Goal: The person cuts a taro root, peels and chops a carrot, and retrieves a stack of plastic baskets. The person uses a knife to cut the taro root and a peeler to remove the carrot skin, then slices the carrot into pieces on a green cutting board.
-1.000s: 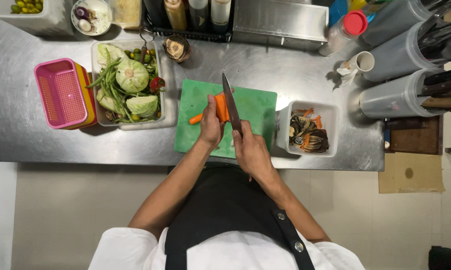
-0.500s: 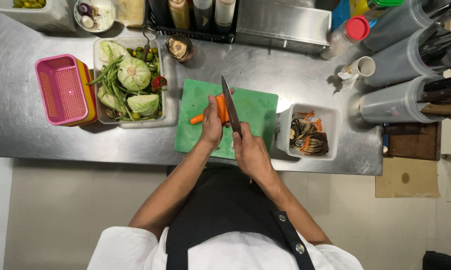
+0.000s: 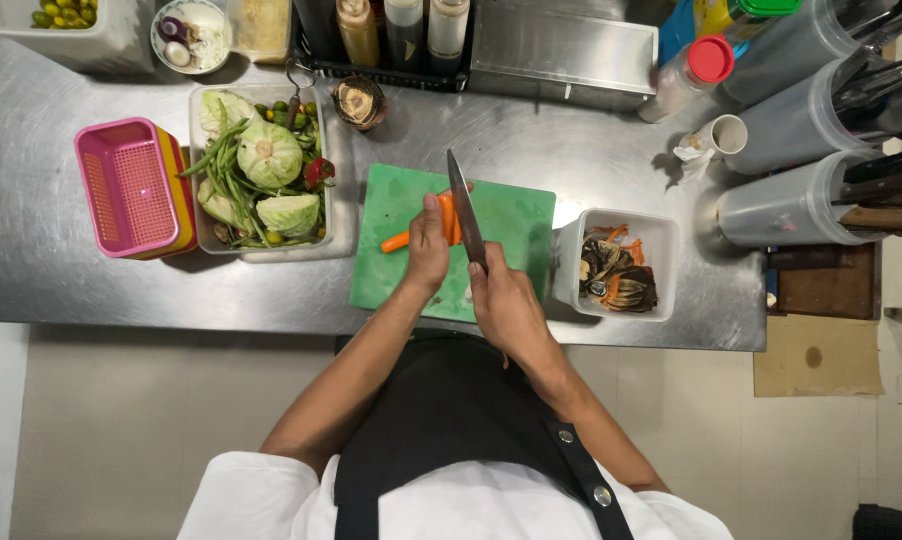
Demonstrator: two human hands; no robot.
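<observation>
The carrot (image 3: 423, 227) lies on the green cutting board (image 3: 511, 215), its long axis running from about 8 o'clock, where the thin tip pokes out, up toward 2 o'clock. The left hand (image 3: 428, 248) is curled over it, fingers closed down and pinning it to the board. Just beside that hand, at its 3 o'clock, the knife (image 3: 465, 210) stands with the blade pointing toward 12 o'clock (crossing the carrot's thick end). The right hand (image 3: 503, 303) is wrapped tight round the handle, at 5 o'clock from the carrot.
</observation>
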